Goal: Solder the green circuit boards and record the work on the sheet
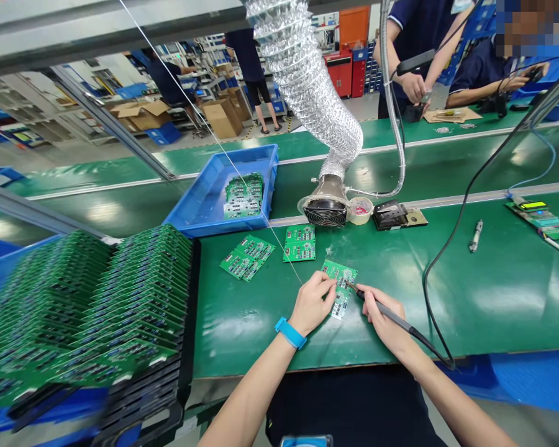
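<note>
A green circuit board (340, 305) lies on the green bench mat in front of me. My right hand (386, 320) grips a soldering iron (394, 318) like a pen, its tip touching or just over the middle of that board. Opposite it, my left hand (313, 302), with a blue wristband (290, 333), pinches at the board's left edge. A thin solder wire (223, 154) slants down from the upper left to the fingers of this hand; its end is hidden there. Behind lie more circuit boards, an upright one (300, 243) and an angled pair (248, 257).
Racked boards (135, 298) fill the left. A blue tray (205, 186) holds more boards. A fume extractor (327, 208) hangs from a silver duct beside a tape roll (361, 210). The iron's black cable (427, 279) loops right, near a pen-like tool (476, 236). Co-workers are across the bench.
</note>
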The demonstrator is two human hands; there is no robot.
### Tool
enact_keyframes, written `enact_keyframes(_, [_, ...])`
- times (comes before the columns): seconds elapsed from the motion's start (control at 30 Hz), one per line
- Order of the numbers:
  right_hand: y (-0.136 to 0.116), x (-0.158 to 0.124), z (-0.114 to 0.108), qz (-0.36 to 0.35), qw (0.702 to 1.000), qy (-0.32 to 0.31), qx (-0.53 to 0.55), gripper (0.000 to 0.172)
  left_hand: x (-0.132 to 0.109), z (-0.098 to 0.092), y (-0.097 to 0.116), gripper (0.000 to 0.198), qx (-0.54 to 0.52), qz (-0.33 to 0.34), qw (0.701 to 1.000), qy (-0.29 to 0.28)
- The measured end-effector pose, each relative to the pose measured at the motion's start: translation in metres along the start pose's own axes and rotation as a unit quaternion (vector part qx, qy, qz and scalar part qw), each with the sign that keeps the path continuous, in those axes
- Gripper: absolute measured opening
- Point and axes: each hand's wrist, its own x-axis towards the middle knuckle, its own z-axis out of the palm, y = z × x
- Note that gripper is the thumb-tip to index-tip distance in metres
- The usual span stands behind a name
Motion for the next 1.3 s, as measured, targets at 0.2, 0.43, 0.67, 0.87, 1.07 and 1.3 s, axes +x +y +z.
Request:
enact_keyframes(0.2, [-0.0015,0.0012,0.0014,0.001,1.000,-0.009,-0.006,0.041,0.0003,0.0016,0.0000,0.020,0.020,0.011,1.000,-0.015])
enact_keyframes(0.43, [-0.0020,0.0011,0.0016,-0.011,1.000,-0.005,-0.024,0.041,0.0015,0.0029,-0.0006,0.024,0.042,0.027,0.997,-0.054])
enact_keyframes(0.67, [-0.0020,0.0000,0.0006,-0.005,1.000,-0.006,-0.005,0.041,0.0011,-0.0049,0.0019,0.014,-0.060,-0.051,0.997,0.000])
enact_keyframes(0.87, [0.0051,-0.0033,-0.0002,-0.006,1.000,0.008,-0.011,0.042,-0.0011,-0.0034,0.0009,0.011,-0.060,-0.020,0.998,-0.012])
enact_keyframes(1.07, [0.0019,-0.0031,0.0001,-0.009,1.000,-0.008,-0.022,0.043,-0.0006,-0.0008,-0.0005,0.014,-0.043,-0.010,0.999,-0.030])
enact_keyframes(1.3, [-0.0011,-0.0015,0.0013,-0.042,0.998,-0.007,-0.038,0.042,0.0000,0.0009,-0.0006,0.015,-0.026,0.005,0.999,-0.047])
